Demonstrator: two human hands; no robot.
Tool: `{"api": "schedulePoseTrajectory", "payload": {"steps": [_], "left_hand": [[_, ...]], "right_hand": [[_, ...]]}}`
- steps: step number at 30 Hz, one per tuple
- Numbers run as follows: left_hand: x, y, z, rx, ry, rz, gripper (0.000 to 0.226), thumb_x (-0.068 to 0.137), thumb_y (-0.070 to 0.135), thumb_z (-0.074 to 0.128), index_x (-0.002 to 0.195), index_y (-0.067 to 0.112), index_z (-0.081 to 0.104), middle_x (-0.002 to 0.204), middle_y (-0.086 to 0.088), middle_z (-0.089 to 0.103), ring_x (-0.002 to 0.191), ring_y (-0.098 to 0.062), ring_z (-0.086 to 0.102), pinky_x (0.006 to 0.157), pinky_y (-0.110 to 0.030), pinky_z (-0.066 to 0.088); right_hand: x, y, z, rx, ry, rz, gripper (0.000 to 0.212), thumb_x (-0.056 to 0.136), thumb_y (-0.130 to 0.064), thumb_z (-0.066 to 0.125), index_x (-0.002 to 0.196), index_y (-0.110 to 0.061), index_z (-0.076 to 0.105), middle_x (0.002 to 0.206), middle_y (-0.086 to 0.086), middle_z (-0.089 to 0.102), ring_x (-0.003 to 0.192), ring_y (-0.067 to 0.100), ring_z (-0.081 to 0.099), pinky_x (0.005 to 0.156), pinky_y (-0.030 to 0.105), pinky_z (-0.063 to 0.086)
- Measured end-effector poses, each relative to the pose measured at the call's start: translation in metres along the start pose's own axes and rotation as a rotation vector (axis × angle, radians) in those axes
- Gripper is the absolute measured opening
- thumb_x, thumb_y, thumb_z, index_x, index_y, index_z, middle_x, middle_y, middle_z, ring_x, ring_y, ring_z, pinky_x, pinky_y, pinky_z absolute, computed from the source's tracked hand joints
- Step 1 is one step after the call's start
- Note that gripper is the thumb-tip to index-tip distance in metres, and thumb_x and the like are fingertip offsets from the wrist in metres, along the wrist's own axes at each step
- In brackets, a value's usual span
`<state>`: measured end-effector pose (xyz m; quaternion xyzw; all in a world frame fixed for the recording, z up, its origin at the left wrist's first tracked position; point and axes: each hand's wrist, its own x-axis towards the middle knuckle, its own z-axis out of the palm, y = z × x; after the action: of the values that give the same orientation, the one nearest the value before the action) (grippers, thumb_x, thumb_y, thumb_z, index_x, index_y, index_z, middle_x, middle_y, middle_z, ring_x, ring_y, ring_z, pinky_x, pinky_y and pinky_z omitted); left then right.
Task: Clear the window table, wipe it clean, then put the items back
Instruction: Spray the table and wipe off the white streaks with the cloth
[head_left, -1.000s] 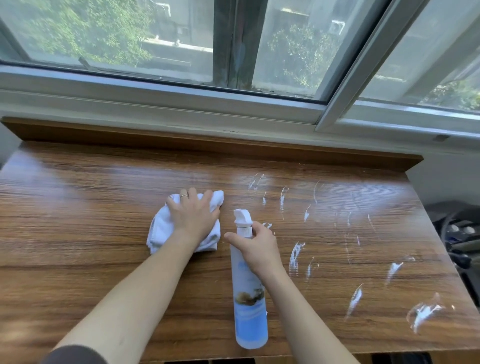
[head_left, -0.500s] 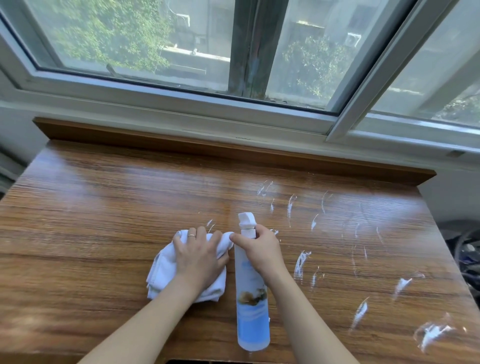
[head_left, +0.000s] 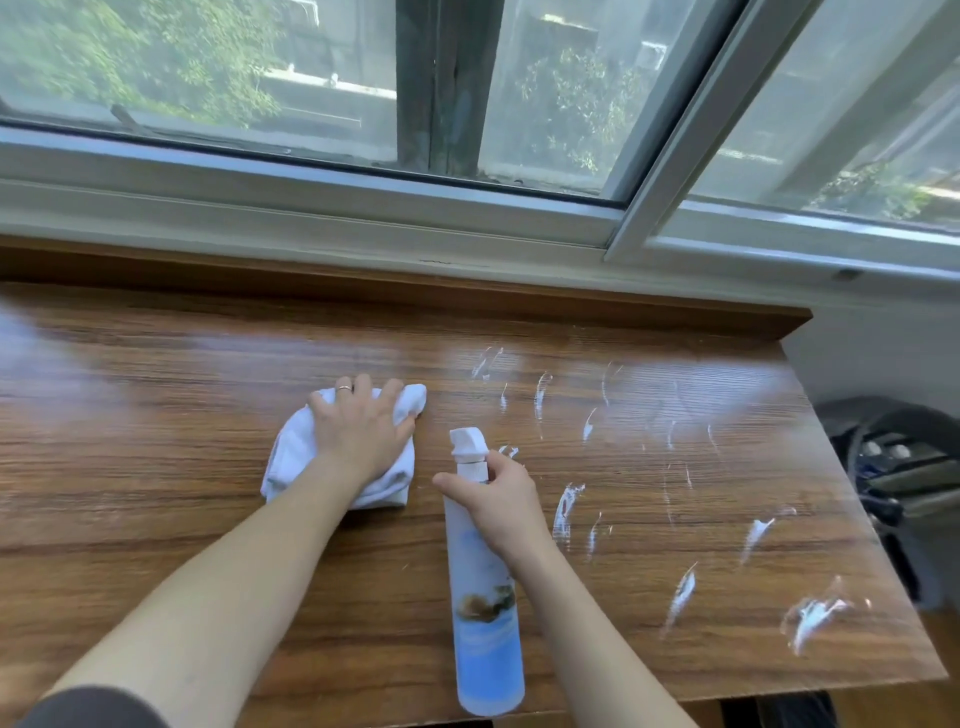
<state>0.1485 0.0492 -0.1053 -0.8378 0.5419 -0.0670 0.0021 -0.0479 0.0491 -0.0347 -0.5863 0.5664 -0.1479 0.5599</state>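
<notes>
The wooden table (head_left: 156, 519) runs under the window (head_left: 311, 171), its left half bare and glossy with glare. Left of the middle, a white cloth (head_left: 291, 457) lies bunched on the tabletop. The left hand (head_left: 361, 434) rests flat on top of it, palm down, fingers spread and fairly straight, their tips reaching the cloth's far edge; a ring (head_left: 344, 387) sits on one finger. The cloth shows around the hand on the left, near and far-right sides. The left forearm comes in from the near-left corner, where a dark sleeve (head_left: 88, 709) just shows.

Just right of the cloth, apart from it, a spray bottle (head_left: 485, 623) stands on the table near the near edge. Its body is pale at the top and blue toward the base, with a brownish picture across the middle, and it has a white nozzle (head_left: 467, 447) on top. The right hand (head_left: 498, 499) grips the bottle's neck just under the nozzle, thumb curled round on the left, fingers wrapped round the right side.

Right of the bottle, white streaks of foam (head_left: 566, 506) are scattered over the right half of the table, from the far side to the near-right corner, where the largest smear (head_left: 813, 618) lies. Past the table's right edge, lower down, a dark object (head_left: 893, 467) is too unclear to identify.
</notes>
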Motion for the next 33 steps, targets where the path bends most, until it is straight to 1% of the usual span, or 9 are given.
{"api": "schedulePoseTrajectory", "payload": {"steps": [4,10,15,20,22,24,29,31,33], "left_hand": [[-0.007,0.001,-0.007,0.02,-0.057,-0.004,0.039,0.093,0.055,0.043,0.115,0.025,0.057,0.102,-0.007,0.058,0.096,-0.029,0.052,0.08,-0.045,0.039],[-0.044,-0.003,-0.007,-0.02,0.073,0.079,0.039,0.082,0.049,0.041,0.09,0.02,0.065,0.079,-0.011,0.057,0.076,-0.031,0.053,0.074,-0.049,0.039],[-0.096,-0.009,-0.006,-0.074,0.146,0.147,0.034,0.078,0.053,0.049,0.088,0.023,0.062,0.08,-0.008,0.058,0.078,-0.031,0.057,0.079,-0.052,0.038],[-0.125,-0.015,-0.007,-0.12,0.183,0.2,0.041,0.073,0.054,0.045,0.091,0.024,0.066,0.08,-0.005,0.056,0.079,-0.03,0.058,0.082,-0.054,0.037],[-0.126,-0.017,-0.008,-0.128,0.179,0.206,0.042,0.074,0.056,0.045,0.092,0.025,0.066,0.08,-0.005,0.057,0.08,-0.03,0.058,0.082,-0.053,0.037],[-0.125,-0.018,-0.009,-0.134,0.167,0.206,0.041,0.075,0.057,0.045,0.091,0.025,0.065,0.08,-0.004,0.057,0.079,-0.03,0.058,0.081,-0.053,0.038],[-0.124,-0.019,-0.008,-0.142,0.124,0.204,0.041,0.075,0.061,0.051,0.091,0.026,0.065,0.077,-0.003,0.054,0.079,-0.029,0.056,0.079,-0.051,0.039],[-0.123,-0.019,-0.008,-0.15,0.122,0.205,0.044,0.077,0.062,0.048,0.09,0.025,0.066,0.076,-0.003,0.054,0.077,-0.029,0.055,0.078,-0.052,0.04],[-0.122,-0.019,-0.008,-0.158,0.135,0.209,0.044,0.078,0.062,0.045,0.089,0.024,0.066,0.074,-0.003,0.053,0.075,-0.029,0.055,0.077,-0.052,0.042]], "right_hand": [[-0.004,0.002,0.0,-0.013,-0.002,-0.002,0.033,0.076,-0.038,0.08,0.066,-0.024,0.052,0.061,-0.012,0.052,0.063,0.01,0.049,0.064,0.03,0.04],[-0.014,0.001,0.003,-0.012,0.003,0.001,0.031,0.077,-0.037,0.081,0.067,-0.024,0.055,0.062,-0.012,0.054,0.064,0.011,0.052,0.065,0.031,0.042],[-0.022,-0.002,0.008,-0.059,-0.025,0.018,0.026,0.075,-0.038,0.081,0.075,-0.02,0.062,0.07,-0.006,0.061,0.068,0.013,0.058,0.066,0.033,0.046],[-0.033,-0.01,0.019,-0.038,-0.081,0.034,0.045,0.067,-0.041,0.078,0.09,-0.004,0.067,0.073,-0.002,0.063,0.069,0.015,0.061,0.067,0.034,0.05],[-0.036,-0.013,0.024,-0.017,-0.078,0.02,0.034,0.074,-0.033,0.08,0.085,-0.004,0.066,0.072,-0.001,0.063,0.067,0.014,0.061,0.065,0.032,0.049],[-0.039,-0.016,0.027,-0.001,-0.066,0.003,0.022,0.08,-0.027,0.078,0.076,-0.012,0.062,0.068,-0.002,0.061,0.064,0.013,0.059,0.063,0.03,0.048],[-0.043,-0.024,0.034,0.058,-0.087,-0.023,0.028,0.076,-0.03,0.081,0.065,-0.021,0.057,0.061,-0.005,0.059,0.061,0.014,0.059,0.061,0.03,0.048],[-0.043,-0.026,0.035,0.063,-0.089,-0.034,0.028,0.068,-0.036,0.08,0.065,-0.022,0.056,0.063,-0.005,0.058,0.063,0.015,0.06,0.063,0.032,0.049],[-0.041,-0.026,0.036,0.038,-0.088,-0.032,0.027,0.07,-0.036,0.078,0.065,-0.021,0.056,0.064,-0.004,0.058,0.063,0.016,0.059,0.063,0.032,0.049]]}}
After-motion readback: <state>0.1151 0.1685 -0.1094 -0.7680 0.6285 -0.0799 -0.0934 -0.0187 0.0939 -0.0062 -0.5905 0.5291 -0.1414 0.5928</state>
